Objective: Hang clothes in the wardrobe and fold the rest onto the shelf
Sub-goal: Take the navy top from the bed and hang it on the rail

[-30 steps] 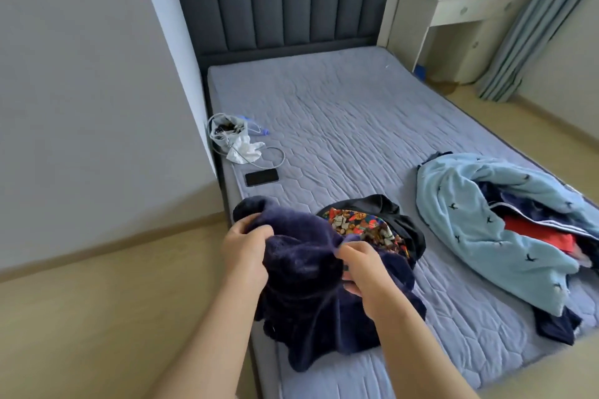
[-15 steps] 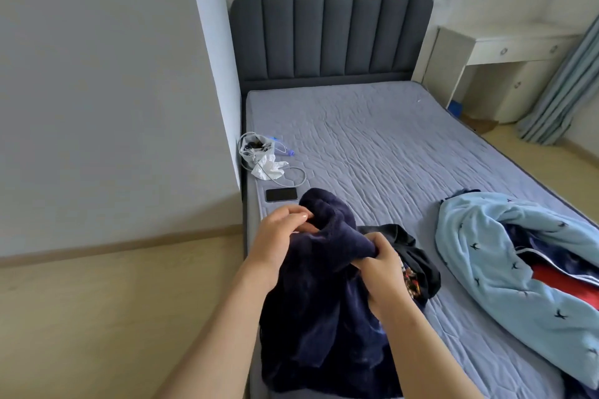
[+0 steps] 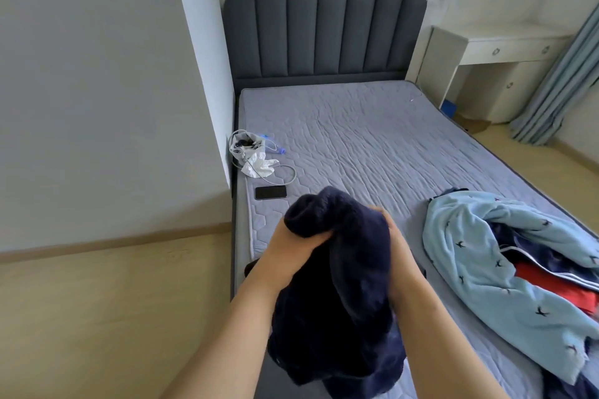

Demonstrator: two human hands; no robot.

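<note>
1. Hands grasp the bunched navy garment (image 3: 340, 295), held above the mattress's (image 3: 356, 139) near left corner.
2. Its top sits clenched in the left hand (image 3: 288, 253); fabric hides most of the right hand's (image 3: 397, 246) fingers.

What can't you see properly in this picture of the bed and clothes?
In the head view:
- The dark blue garment is bunched in the left hand and right hand, so its type is unclear.
- The right hand's fingers are hidden behind it.
- The light blue garment and red garment are cut off by the right edge.
- The white bag's contents are too small.
- The wardrobe is out of frame.
</note>
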